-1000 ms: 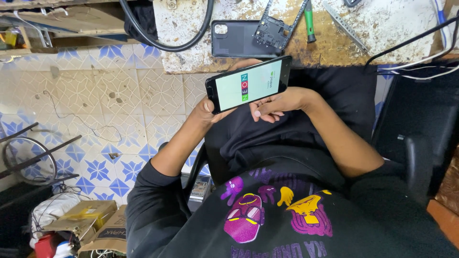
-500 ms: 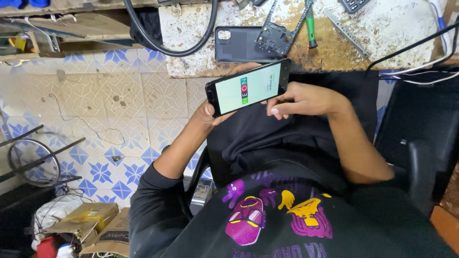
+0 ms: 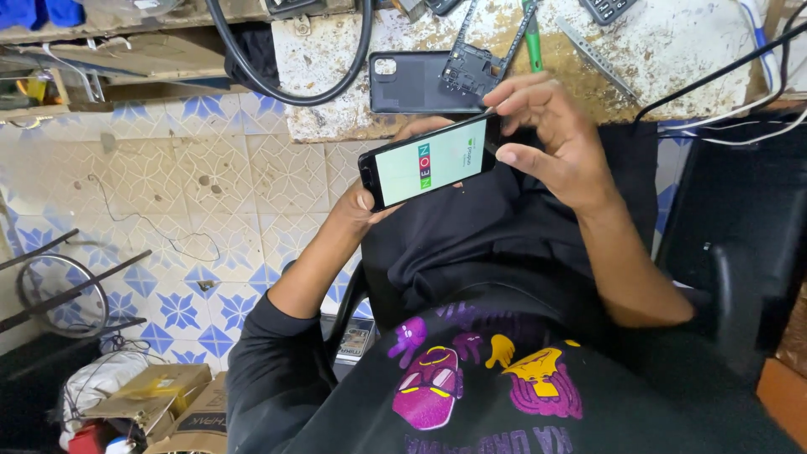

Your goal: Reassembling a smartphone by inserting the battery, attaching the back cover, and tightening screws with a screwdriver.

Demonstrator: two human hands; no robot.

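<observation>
A black smartphone (image 3: pixel 427 161) with a lit white screen is held over my lap, tilted, its screen facing up. My left hand (image 3: pixel 363 207) grips it from underneath at its left end, thumb on the edge. My right hand (image 3: pixel 551 139) is at the phone's right end, fingers spread and curled over that end, thumb near the screen's edge. Whether the right hand actually grips the phone I cannot tell.
A worn workbench (image 3: pixel 672 50) lies ahead with a black phone back cover (image 3: pixel 405 82), a circuit frame (image 3: pixel 469 69), a green-handled tool (image 3: pixel 533 38) and cables (image 3: pixel 286 84). Patterned floor tiles (image 3: pixel 185 185) at left, cardboard boxes (image 3: pixel 155 395) lower left, black chair arm (image 3: pixel 731 294) right.
My right hand lifted from the phone's right edge and moved up, fingers now spread. The phone rose slightly toward the bench and its screen changed to a white page with a coloured logo.
</observation>
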